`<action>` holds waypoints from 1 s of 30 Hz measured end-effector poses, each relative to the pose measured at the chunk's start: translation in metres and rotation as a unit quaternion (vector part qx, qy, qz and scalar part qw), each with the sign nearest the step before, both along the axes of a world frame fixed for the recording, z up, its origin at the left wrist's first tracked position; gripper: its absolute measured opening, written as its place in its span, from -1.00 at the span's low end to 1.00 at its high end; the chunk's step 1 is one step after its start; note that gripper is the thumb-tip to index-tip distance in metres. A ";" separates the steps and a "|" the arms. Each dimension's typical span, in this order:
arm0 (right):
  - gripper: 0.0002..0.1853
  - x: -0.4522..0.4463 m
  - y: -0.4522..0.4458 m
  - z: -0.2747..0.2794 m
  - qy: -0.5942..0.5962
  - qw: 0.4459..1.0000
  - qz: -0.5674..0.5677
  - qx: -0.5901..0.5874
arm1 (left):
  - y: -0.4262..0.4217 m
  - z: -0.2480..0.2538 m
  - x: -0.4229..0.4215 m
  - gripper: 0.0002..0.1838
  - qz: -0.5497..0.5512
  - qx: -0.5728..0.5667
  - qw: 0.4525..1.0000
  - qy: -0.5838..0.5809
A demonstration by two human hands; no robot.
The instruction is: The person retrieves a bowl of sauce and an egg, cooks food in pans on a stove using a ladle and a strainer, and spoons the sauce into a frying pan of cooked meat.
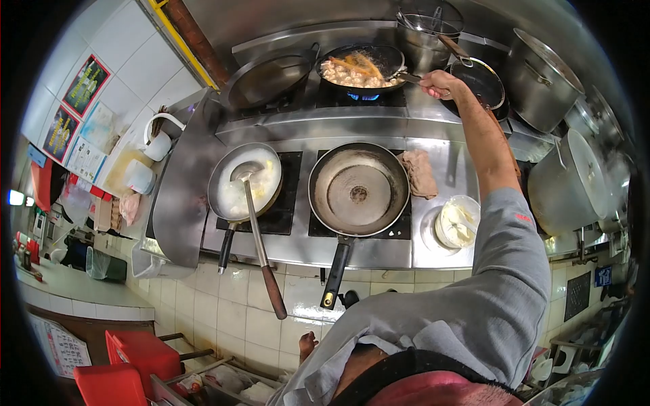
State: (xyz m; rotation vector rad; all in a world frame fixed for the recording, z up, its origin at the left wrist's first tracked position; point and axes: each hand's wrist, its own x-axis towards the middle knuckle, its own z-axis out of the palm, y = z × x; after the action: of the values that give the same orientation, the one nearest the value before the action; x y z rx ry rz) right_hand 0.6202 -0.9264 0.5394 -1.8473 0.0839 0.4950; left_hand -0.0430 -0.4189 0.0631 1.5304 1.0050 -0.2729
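Observation:
At the back burner, my right hand (439, 84) is closed around the dark handle of a black frying pan (333, 82). Pale chunks of food and orange strips (362, 66) fill this pan, and a blue flame (363, 97) burns under it. My left hand (308, 344) hangs low beside my body, away from the stove, its fingers loosely curled with nothing visible in them. On the front left burner, a ladle (254, 216) rests in a pan of whitish liquid (230, 193). Beside it sits a bare, worn frying pan (359, 186).
A folded brown cloth (418, 174) and a white tub of creamy paste (457, 222) lie right of the front pans. Large metal pots (567, 177) crowd the right side. Another dark pan (267, 80) sits back left, near a metal side panel (181, 196).

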 end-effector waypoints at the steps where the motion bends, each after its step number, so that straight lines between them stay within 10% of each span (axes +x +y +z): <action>1: -0.84 -0.008 0.007 0.000 -0.007 1.000 -0.016 0.021 | -0.002 0.006 0.000 -0.51 -0.011 0.019 1.000 0.004; 17: -0.93 -0.026 0.027 -0.049 -0.033 0.954 -0.065 0.290 | -0.008 0.039 0.026 -0.47 -0.055 0.002 0.997 0.050; 30: -0.94 -0.054 0.070 -0.047 -0.103 0.967 -0.151 0.179 | -0.011 0.045 0.027 -0.49 -0.008 -0.025 0.997 0.066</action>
State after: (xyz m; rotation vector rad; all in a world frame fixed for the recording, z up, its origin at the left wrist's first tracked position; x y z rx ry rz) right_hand 0.5661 -0.8565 0.4926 -1.4872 0.1252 0.0929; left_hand -0.0159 -0.4299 0.1085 1.4901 1.0821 -0.4131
